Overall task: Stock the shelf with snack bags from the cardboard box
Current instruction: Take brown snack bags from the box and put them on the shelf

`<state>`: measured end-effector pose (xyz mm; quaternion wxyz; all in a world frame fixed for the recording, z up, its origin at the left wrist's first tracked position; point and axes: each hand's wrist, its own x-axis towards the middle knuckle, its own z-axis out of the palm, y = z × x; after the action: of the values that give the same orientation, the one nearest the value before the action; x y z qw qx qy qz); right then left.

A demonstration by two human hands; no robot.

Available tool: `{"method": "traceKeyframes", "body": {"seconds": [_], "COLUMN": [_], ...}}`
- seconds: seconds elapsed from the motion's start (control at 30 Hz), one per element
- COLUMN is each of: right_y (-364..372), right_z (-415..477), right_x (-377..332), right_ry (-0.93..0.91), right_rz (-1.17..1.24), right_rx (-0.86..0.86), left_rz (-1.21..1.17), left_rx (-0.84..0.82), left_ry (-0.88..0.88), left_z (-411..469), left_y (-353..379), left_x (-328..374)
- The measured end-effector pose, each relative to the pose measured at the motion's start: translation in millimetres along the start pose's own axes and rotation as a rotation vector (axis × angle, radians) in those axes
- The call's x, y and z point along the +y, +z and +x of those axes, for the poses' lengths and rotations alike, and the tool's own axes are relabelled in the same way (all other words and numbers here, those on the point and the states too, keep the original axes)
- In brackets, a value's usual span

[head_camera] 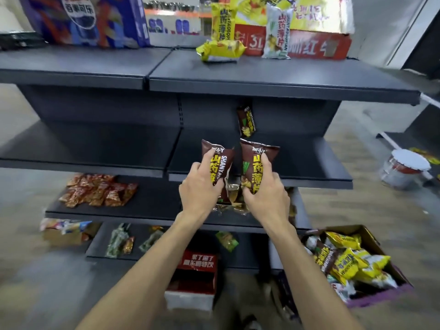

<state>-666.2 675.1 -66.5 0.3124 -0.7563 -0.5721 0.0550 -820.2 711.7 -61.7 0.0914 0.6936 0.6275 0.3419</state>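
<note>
Gently: left hand (202,189) fingers grip a brown bag (220,160), right hand (265,197) a second bag (256,160); stand both upright on the mid-frame shelf (309,160).

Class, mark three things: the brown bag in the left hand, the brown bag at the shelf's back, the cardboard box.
Left-hand brown bag (225,163): head view, printed front.
Back brown bag (247,120): head view, front middle.
Cardboard box (367,234): head view, far rim.

Left hand (201,186): bare, uncovered from knuckles to wrist. Right hand (265,195): bare, same. Left forearm (142,265), right forearm (304,265): bare along whole visible length, slender, uncovered down to lower frame edge.
</note>
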Motion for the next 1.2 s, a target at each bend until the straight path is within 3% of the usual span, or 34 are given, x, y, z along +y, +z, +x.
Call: {"method": "traceKeyframes", "body": {"seconds": [0.3, 0.7, 1.2], "right_y": [28.7, 84.5, 121.6], "right_z": [27.3, 114.5, 210.0], "right_x": [6.4, 49.6, 57.8], "right_ry": [0.016, 0.106, 0.119], "right_rz": [-0.014, 0.032, 0.052], "right_rx": [-0.032, -0.17, -0.135], "left_rz": [-0.009, -0.127, -0.093], "left_rx": [-0.01, -0.118, -0.135], "left_ry": [-0.04, -0.04, -0.09], "left_z": [30.1, 124.2, 265.1], "left_y": [20.0, 99.9, 181.9], "left_x": [-22.3, -24.6, -29.6]}}
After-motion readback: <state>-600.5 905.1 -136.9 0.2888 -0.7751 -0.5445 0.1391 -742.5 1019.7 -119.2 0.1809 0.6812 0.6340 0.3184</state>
